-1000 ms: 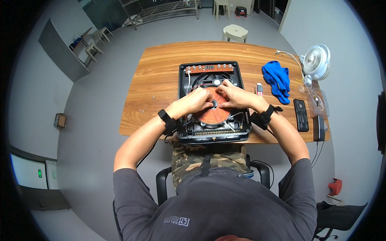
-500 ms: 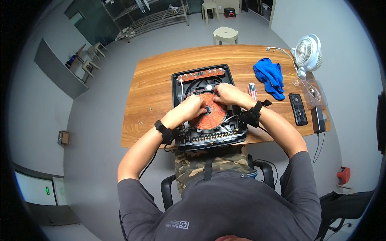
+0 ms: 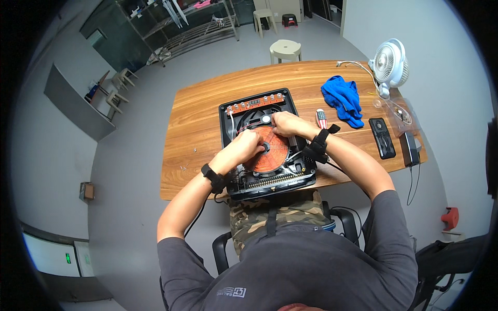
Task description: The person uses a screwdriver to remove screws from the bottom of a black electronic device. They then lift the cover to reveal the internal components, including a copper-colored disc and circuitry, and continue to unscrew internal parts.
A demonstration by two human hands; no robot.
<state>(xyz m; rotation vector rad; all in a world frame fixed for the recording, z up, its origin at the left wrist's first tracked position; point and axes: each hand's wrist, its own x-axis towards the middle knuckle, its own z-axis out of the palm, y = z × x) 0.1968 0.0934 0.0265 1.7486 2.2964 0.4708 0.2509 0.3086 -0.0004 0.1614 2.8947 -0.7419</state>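
Note:
An opened induction cooker (image 3: 306,182) lies in front of me, its black casing holding bare electronics. In it sits a round, orange-red copper coil (image 3: 276,155) with a dark hub. My left hand (image 3: 249,145) is closed, its curled fingers on the coil's left part beside the hub. At the coil's far right edge, my right hand (image 3: 285,124) has its fingers pinched together on the rim. The fingertips of both hands are partly hidden. An orange control board (image 3: 257,103) spans the far end of the casing, with a white disc (image 3: 266,118) between it and the coil.
Right of the cooker lie a screwdriver with a patterned handle (image 3: 321,118), a blue cloth (image 3: 342,101) and a black tool case (image 3: 382,137). A white fan (image 3: 390,63), clear tray (image 3: 402,114) and black adapter (image 3: 409,147) line the right edge. Tiny screws (image 3: 184,167) lie left.
The whole view has shifted slightly. Both hands stay at the coil, with the right hand's fingers at the far rim a little more drawn in.

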